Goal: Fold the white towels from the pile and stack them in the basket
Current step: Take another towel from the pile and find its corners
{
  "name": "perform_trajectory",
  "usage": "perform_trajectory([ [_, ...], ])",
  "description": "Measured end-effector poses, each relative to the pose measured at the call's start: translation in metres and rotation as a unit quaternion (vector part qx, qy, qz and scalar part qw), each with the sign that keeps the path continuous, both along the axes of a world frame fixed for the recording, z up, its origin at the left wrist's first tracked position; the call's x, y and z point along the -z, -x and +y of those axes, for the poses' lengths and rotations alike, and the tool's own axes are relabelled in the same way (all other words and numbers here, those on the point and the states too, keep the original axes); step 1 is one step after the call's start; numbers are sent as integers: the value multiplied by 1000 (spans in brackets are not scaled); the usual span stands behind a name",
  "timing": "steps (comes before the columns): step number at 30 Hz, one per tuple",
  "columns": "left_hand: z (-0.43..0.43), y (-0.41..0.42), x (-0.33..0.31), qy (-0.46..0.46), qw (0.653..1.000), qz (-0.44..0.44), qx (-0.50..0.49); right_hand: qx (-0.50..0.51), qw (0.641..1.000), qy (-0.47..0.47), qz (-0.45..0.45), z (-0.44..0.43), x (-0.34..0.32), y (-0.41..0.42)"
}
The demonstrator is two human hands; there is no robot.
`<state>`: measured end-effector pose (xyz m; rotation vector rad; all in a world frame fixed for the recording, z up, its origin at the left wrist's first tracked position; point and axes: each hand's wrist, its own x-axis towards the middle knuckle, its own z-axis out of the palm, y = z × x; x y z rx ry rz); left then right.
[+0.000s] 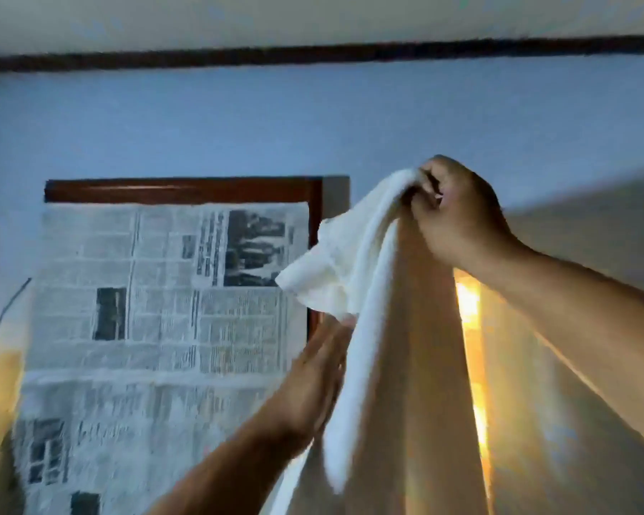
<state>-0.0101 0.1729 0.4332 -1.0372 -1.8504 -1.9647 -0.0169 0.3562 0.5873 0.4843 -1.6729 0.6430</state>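
1. the right hand (458, 213) is raised high in front of the wall (238, 124), fingers curled tight round a bunched corner of the towel (365, 276). held that high, the cloth hangs free and its own weight pulls it straight.
2. the towel drops from that fist past the bottom of the view, and a short flap juts left just under the grip. nothing carries it. no table, pile or basket shows.
3. the left hand (320, 369) is flat, fingers straight and together, touching the towel's left edge below the flap. it grips nothing. i judge it is feeling along the edge for a second corner, so the towel can be spread for a first fold.
4. behind, newspaper (164, 291) covers a window in a wooden frame (183, 189). the pale cloth at the right, with a warm strip of light, may be a curtain; i cannot tell.
5. folding of this towel looks barely begun.
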Motion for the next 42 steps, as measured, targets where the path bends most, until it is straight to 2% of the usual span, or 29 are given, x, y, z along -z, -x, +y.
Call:
perform_trajectory([
  [1,23,-17,-27,0,999,15,31,23,999,-17,18,18,-16,-18],
  [2,47,-29,-50,14,998,50,21,50,998,-29,32,39,-28,-37],
  [5,125,-57,-105,30,985,159,-54,139,989,-16,46,116,-54,-95],
  [10,267,-96,-156,34,953,286,-94,290,956,6,-43,264,-72,-205],
  [14,372,-165,-183,48,898,433,-68,372,913,-2,-166,349,-66,-317],
  [17,442,-220,-198,55,833,550,-31,420,892,20,-167,400,-62,-400],
  [19,482,-258,-204,54,782,621,0,462,871,-40,-161,424,-59,-454],
  [21,522,-291,-202,46,739,672,26,493,832,-137,-214,447,-51,-497],
  [23,552,-312,-199,42,709,703,28,518,792,-196,-255,469,-42,-516],
  [24,585,-329,-187,32,716,696,46,526,786,-184,-268,491,-30,-534],
  [26,601,-339,-178,19,746,664,49,521,809,-146,-230,507,-22,-545],
  [29,645,-355,-149,18,843,529,94,512,843,-52,-159,541,-11,-559],
  [31,688,-363,-114,89,896,404,162,525,838,-35,-143,575,4,-561],
  [32,708,-363,-92,143,905,330,226,532,835,-27,-141,591,13,-560],
  [34,738,-353,-45,257,882,195,344,551,822,-24,-142,621,29,-556],
  [36,762,-329,3,330,850,151,382,573,806,-14,-144,653,43,-551],
  [37,773,-316,25,338,851,156,369,579,802,0,-147,669,50,-549],
  [39,792,-293,65,299,887,135,326,581,792,26,-186,699,66,-546],
  [42,820,-268,110,171,941,-17,291,542,769,38,-337,733,104,-542],
])
